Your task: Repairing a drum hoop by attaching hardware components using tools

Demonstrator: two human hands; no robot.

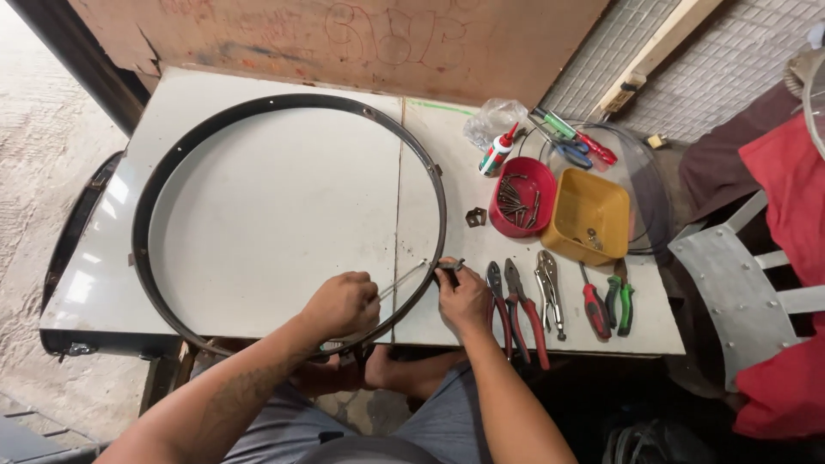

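A large black metal ring (172, 163) lies flat on the white tabletop (284, 198). My left hand (342, 302) rests inside the ring's near edge, closed on the handle of a thin tool whose clear shaft (402, 279) points at the rim. My right hand (462, 296) sits just outside the rim at its near right, fingers pinched on a small dark fitting (450, 265) at the ring.
Several pliers and screwdrivers (550, 301) lie in a row to the right of my hands. Behind them stand a red bowl of screws (522, 198), a yellow tub (591, 215), a small glue bottle (497, 155) and a metal bracket (475, 217). A metal chair (739, 283) stands right.
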